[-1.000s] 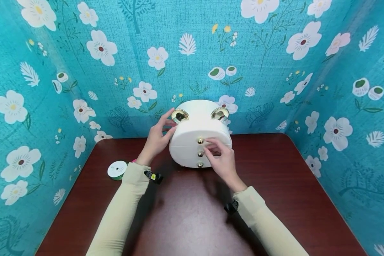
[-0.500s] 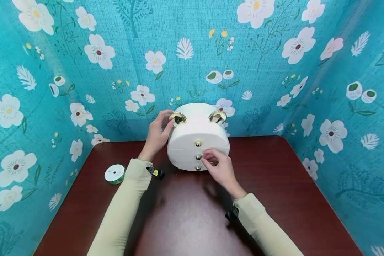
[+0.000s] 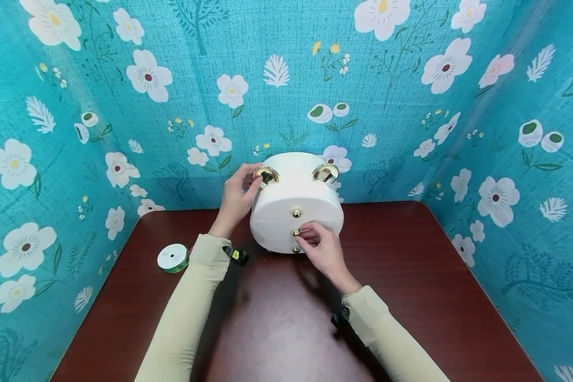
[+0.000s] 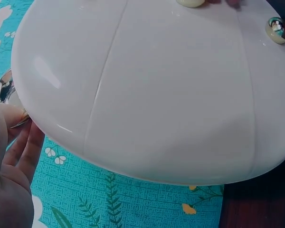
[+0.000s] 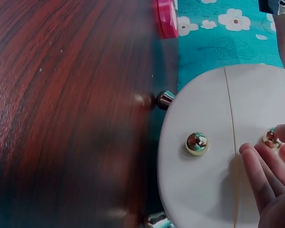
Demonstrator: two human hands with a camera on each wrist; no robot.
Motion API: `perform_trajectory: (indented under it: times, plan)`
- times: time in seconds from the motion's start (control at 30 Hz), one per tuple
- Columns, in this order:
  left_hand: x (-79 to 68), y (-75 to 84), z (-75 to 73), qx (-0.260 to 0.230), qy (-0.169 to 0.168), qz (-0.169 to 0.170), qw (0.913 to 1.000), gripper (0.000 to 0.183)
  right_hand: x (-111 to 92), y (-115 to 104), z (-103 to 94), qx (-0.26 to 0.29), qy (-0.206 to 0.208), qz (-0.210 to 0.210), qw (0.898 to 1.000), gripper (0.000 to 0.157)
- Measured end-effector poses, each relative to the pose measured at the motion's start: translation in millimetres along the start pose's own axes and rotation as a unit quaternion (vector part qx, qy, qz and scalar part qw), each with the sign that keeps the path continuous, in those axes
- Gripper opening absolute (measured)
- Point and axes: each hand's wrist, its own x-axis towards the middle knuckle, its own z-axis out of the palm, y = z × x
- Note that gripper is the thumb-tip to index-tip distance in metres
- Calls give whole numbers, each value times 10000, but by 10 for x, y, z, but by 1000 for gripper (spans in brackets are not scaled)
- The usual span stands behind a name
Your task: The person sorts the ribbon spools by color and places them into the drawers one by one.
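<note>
A white, rounded drawer box (image 3: 272, 225) stands at the back of the table, three gold knobs down its front and two gold ear-like pieces on top. My left hand (image 3: 236, 199) grips the left gold ear (image 3: 266, 176); the left wrist view has the thumb at its rim, fingers partly behind the box. At the middle knob (image 5: 271, 137), my right hand (image 3: 322, 249) pinches with thumb and fingertips, partly covering it. The bottom knob (image 5: 197, 143) and top knob (image 3: 296, 213) are untouched. Thin seams on the front mark the closed drawers.
A ribbon spool (image 3: 173, 258) with a white face and green edge lies at the table's left. A pink round item (image 5: 166, 19) shows in the right wrist view. Short metallic feet (image 5: 165, 99) support the box. Blue flowered cloth (image 3: 286, 122) hangs behind the dark red table (image 3: 410, 265).
From between the top and middle knobs, my right hand has come down and taken hold of the middle one. My left hand has shifted from beside the ear onto it.
</note>
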Motion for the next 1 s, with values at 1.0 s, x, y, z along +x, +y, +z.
perform_trajectory:
  times: [1.0]
  plan:
    - [-16, 3, 19, 51, 47, -49, 10000, 33, 61, 9, 88, -382, 224, -547, 9975, 12]
